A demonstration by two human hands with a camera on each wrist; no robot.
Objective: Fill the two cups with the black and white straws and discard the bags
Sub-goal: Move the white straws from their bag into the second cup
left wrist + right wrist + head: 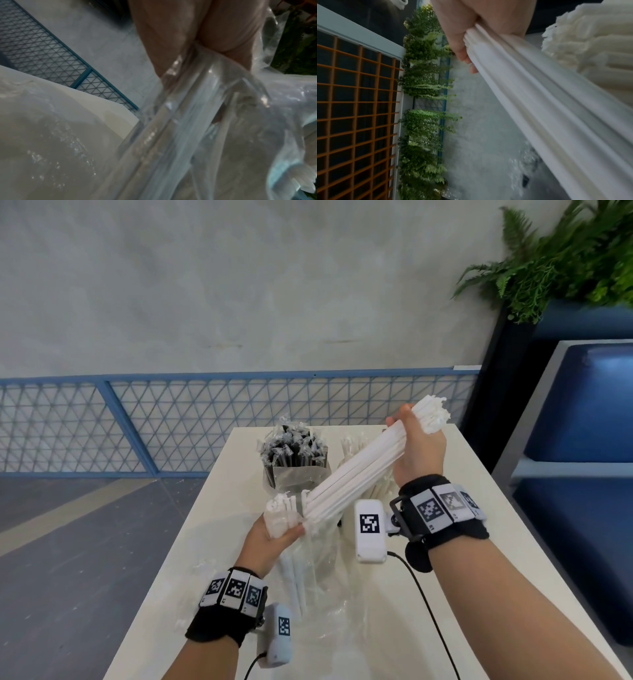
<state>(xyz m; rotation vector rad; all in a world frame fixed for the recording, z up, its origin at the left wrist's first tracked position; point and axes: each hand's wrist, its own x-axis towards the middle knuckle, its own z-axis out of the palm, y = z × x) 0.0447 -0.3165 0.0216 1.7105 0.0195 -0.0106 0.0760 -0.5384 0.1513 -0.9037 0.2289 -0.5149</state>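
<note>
Big bundle of white straws [356, 474] is up in the air over the table [479, 508], slanted from low near the person to high at the far end. The right hand [419, 450] is wrapped around the upper end, fingers curled tight on it, with the paper-wrapped tips fanning out past the fist. The left hand [274, 535] grips the lower end, and the clear plastic bag [318, 559] hangs down from that grip onto the table; a few white straws are inside the bag. In the left wrist view the fingers [171, 40] pinch crinkled plastic [188, 121].

Just behind the bundle, farther along the table, a cup [296, 477] stands packed with black straws [291, 453] in clear wrappers. To the right of that cup, mostly hidden by the bundle, there are more white straws [352, 453] standing up; can't make out their cup.

Past the table's far edge runs a blue mesh fence [171, 419] with a grey wall above it, and ferns [565, 261] sit over to the right.
</note>
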